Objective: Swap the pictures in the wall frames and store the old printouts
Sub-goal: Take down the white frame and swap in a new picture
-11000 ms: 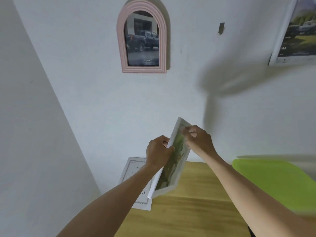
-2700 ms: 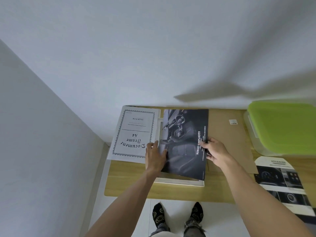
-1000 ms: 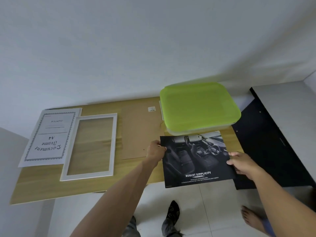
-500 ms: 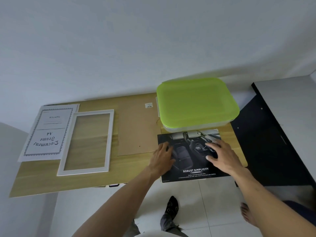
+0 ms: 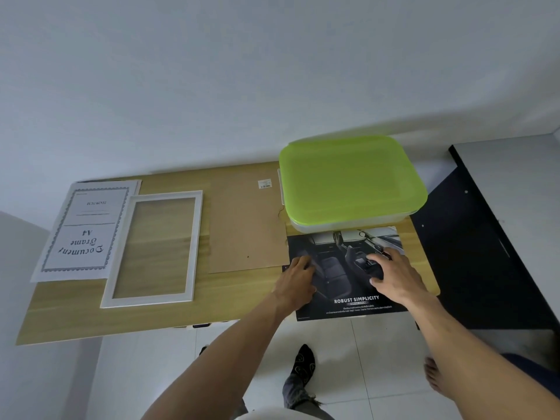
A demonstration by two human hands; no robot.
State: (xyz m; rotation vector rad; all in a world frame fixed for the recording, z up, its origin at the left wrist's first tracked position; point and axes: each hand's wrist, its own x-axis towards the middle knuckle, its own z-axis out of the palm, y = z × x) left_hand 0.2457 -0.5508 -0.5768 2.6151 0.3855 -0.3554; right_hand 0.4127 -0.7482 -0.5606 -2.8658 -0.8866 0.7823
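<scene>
The dark printout (image 5: pixel 345 286), a car-interior sheet marked "ROBUST SIMPLICITY", now lies flat at the desk's (image 5: pixel 75 313) near right corner, its front edge hanging over the near edge; a second ago it was held in the air by both side edges, so it has been set down. The left hand (image 5: pixel 295 281) rests on its left part and the right hand (image 5: pixel 391 275) on its right part, fingers apart and lightly bent, pressing rather than gripping. Just behind it stands the green-lidded box (image 5: pixel 351 183) (lid on, likely the store for old sheets). To the left lie the brown backing board (image 5: pixel 245 225), the empty white frame (image 5: pixel 197 237) and, at the far left corner, the "Document Frame A4" insert (image 5: pixel 85 231). The frame looks ready for a picture.
</scene>
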